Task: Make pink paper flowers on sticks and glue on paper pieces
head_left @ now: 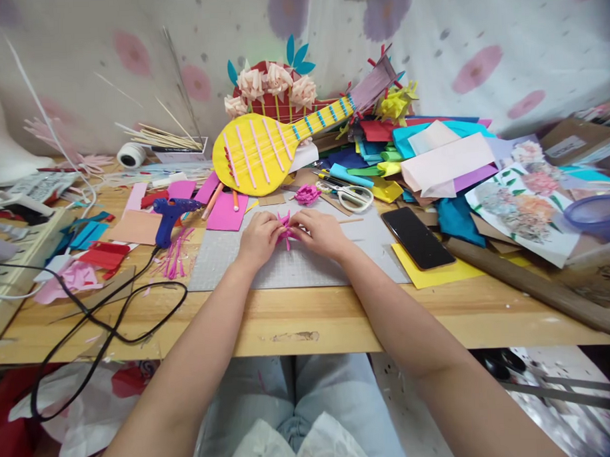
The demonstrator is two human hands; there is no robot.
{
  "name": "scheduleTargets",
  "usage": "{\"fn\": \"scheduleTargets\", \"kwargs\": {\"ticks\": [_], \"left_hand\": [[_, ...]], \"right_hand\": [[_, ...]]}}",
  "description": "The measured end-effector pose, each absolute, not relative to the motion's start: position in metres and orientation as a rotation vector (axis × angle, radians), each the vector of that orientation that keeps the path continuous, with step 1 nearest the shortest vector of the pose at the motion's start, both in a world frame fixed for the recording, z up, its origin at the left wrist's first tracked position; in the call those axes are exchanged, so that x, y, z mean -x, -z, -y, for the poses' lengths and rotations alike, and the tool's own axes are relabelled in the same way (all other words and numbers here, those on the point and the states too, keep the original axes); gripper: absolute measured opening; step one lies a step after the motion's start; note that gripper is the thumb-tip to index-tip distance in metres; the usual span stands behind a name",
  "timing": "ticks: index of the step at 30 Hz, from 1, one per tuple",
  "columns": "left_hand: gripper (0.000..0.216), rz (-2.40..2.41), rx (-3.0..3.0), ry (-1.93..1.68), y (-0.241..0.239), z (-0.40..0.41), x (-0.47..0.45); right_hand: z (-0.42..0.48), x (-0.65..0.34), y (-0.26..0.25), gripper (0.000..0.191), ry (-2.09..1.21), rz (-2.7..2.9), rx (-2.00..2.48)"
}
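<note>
My left hand (258, 238) and my right hand (319, 231) meet over a grey cutting mat (286, 266) on the wooden table. Both pinch a small pink fringed paper piece (285, 230) between their fingertips. A finished pink paper flower (306, 194) lies just beyond my hands. Scissors (351, 195) with white handles lie to its right. A blue glue gun (169, 214) stands to the left of the mat, with pink paper strips (173, 260) beside it.
A yellow paper guitar (267, 146) leans at the back. A black phone (417, 238) lies on yellow paper at right, near a heap of coloured sheets (432, 157) and a wooden rod (532, 286). A black cable (112, 315) loops at left.
</note>
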State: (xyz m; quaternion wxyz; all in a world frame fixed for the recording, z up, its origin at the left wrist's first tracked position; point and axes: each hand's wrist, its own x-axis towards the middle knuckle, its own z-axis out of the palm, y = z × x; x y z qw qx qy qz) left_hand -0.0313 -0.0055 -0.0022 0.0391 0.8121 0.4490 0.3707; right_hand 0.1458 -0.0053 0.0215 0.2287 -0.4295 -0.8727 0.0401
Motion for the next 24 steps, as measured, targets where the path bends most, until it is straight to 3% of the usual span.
{"fn": "scheduleTargets", "kwargs": {"ticks": [24], "left_hand": [[0.012, -1.37, -2.353, -1.23, 0.0018, 0.0082, 0.0294]], "right_hand": [[0.0041, -0.1467, -0.0198, 0.026, -0.154, 2.403, 1.238]]}}
